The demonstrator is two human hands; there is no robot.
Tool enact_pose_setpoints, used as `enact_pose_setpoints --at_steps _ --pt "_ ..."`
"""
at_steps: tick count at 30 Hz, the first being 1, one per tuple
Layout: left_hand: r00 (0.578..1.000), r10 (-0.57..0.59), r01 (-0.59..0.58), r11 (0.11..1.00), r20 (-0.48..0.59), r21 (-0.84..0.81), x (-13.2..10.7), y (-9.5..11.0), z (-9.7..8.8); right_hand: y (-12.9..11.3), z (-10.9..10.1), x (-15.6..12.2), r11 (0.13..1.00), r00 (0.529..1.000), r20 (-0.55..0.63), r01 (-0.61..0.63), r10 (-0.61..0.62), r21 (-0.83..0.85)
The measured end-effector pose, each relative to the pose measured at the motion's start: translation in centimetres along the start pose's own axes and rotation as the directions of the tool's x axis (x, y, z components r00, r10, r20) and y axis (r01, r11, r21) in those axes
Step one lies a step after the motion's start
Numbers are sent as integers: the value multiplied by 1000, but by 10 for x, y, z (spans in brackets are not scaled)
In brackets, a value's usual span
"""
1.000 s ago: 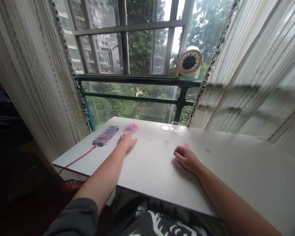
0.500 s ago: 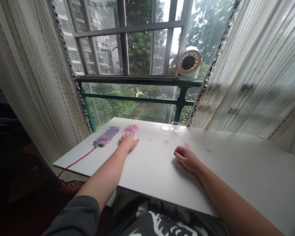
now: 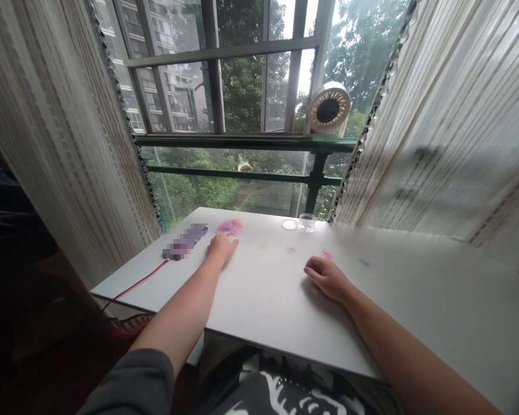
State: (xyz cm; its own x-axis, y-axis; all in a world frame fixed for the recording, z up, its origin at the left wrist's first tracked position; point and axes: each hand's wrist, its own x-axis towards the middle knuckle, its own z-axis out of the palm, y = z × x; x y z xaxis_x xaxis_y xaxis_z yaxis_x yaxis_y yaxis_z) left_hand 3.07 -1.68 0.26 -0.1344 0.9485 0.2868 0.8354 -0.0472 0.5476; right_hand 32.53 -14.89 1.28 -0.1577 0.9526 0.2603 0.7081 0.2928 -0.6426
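Observation:
My left hand (image 3: 222,249) reaches over the table to the near edge of a loose pile of small pink, purple and blue pieces (image 3: 230,226), perhaps rubber bands. Its fingers are extended, the thumb stands apart, and no held piece shows. My right hand (image 3: 324,273) rests on its side with fingers curled in; nothing shows in it. Just beyond it lies a small pink cluster (image 3: 327,254). A faint yellow bit (image 3: 263,246), a purple cluster (image 3: 291,250) and a blue-green cluster (image 3: 364,262) lie in a rough row.
A clear round tub (image 3: 307,223) stands at the table's far edge beside its clear lid (image 3: 289,224). A blurred phone (image 3: 185,242) with a red cable (image 3: 134,283) lies at left. A white fan (image 3: 329,108) sits on the railing by the window. Curtains hang on both sides.
My left hand has shifted slightly, its fingers still at the pile. My right hand stays where it was. The whole view has moved a little.

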Motion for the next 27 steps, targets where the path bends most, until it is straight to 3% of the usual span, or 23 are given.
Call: enact_pose_setpoints --at_steps 5,11,17,22,25,27 --pt "998 11 -37 910 -66 -413 4 0 -6 1 0 0 1000 1000 -7 0 -1 -10" --pt "968 236 -121 732 84 -671 -20 27 3 1 1 1 1000 1000 -17 9 -9 4" --pt "849 476 -157 642 229 -751 -44 68 15 4 -1 1 998 999 -24 33 -31 60" --pt "745 624 -263 600 237 -755 -53 109 19 6 -2 2 994 997 -73 44 -36 102" --pt "718 662 -271 551 216 -789 -60 126 26 6 -2 2 991 991 -130 59 -44 118" --pt "731 655 -271 538 194 -798 -68 128 32 6 -3 2 990 986 -159 68 -48 127"
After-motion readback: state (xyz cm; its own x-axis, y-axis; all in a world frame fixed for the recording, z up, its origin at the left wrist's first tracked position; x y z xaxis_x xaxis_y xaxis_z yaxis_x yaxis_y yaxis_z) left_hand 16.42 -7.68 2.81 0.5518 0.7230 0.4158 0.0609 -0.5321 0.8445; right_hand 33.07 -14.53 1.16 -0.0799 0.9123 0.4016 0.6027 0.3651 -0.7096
